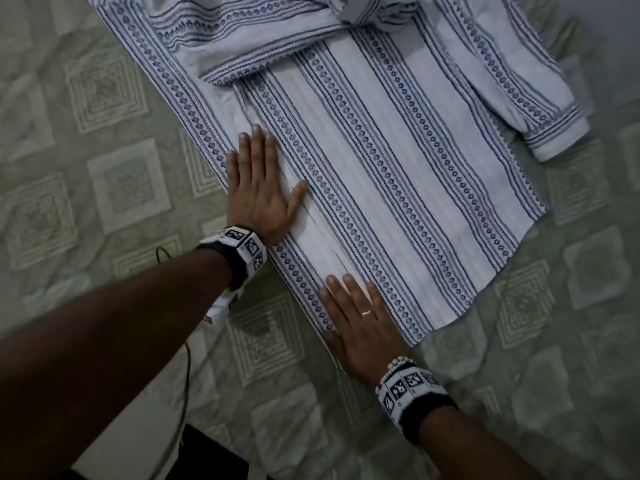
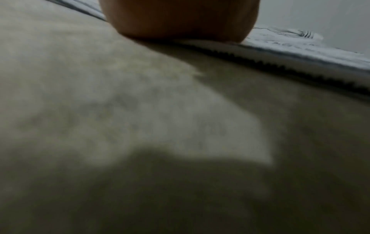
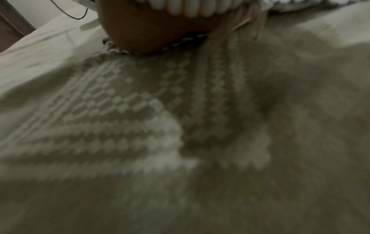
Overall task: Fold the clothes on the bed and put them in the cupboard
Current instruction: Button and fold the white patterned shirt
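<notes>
A white shirt with blue patterned stripes lies spread on the bed, its left side folded inward and one sleeve lying down the right side. My left hand lies flat, fingers straight, pressing the folded left edge at mid-length. My right hand, wearing a ring, presses flat on the same edge near the hem. In the left wrist view the heel of my left hand rests at the shirt's edge. The right wrist view shows my right hand's heel on the shirt's hem.
The bed is covered by a pale green quilt with raised square patterns, seen close in both wrist views. A thin dark cable runs by my left forearm near the bed's near edge. Bare quilt lies left and right of the shirt.
</notes>
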